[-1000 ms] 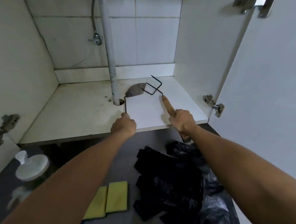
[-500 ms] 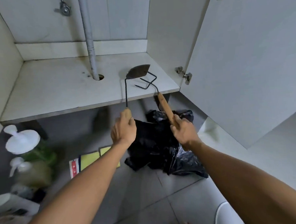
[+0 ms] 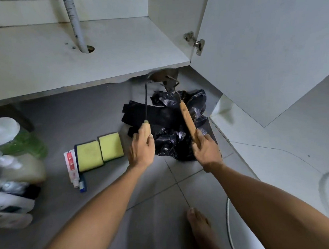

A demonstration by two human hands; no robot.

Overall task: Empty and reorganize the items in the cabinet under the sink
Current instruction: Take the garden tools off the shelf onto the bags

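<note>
My left hand grips the wooden handle of a hand hoe whose dark blade hangs just below the cabinet's front edge. In my right hand is the wooden handle of a pronged hand rake; its bent metal prongs cross the hoe's blade. Both tools are held over the floor, above a heap of black plastic bags. The white cabinet floor holds only the drain pipe passing through its hole.
On the grey tiles lie two yellow sponges, a small tube, and bottles and containers at the left. The open cabinet door stands to the right with its hinge. My bare foot is at the bottom.
Both hands have drawn the two tools out of the cabinet and down over the floor. The view has tilted downward, showing more of the tiles and the items on them.
</note>
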